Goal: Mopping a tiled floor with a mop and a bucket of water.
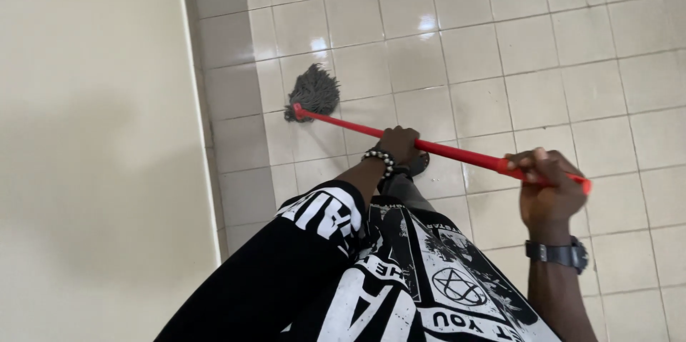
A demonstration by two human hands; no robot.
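**Two hands on a red mop, head down by the wall**

Head view, looking straight down:

- Left hand (400,145): closed round the red mop handle (400,139) about midway along it. Knuckles up, fingers wrapped under the shaft. Beaded bracelet (380,159) on that wrist, black sleeve with white print (314,220) behind it.
- Right hand (547,185): closed round the near end of the same handle, fingers curled over the top. Only a short stub of red sticks out past the fist on the right. Dark wristwatch (557,253) on that wrist.
- Handle runs diagonally, from the right hand at mid-right up and left to the mop head. Tilted, not flat on the floor.
- Grey string mop head (313,92): on the tile floor (543,49), far-left of the hands, just beside the wall base. Strands bunched, fanning away from the red socket.
- Floor: pale square tiles, glossy, two bright light reflections far of the mop head.
- Wall (93,135): plain cream, fills the left third of the frame, with a tiled skirting strip (232,142) between it and the floor.
- Dark shoe (418,163) shows just under the handle, near the left hand. Black and white printed garment (429,278) fills the near centre.
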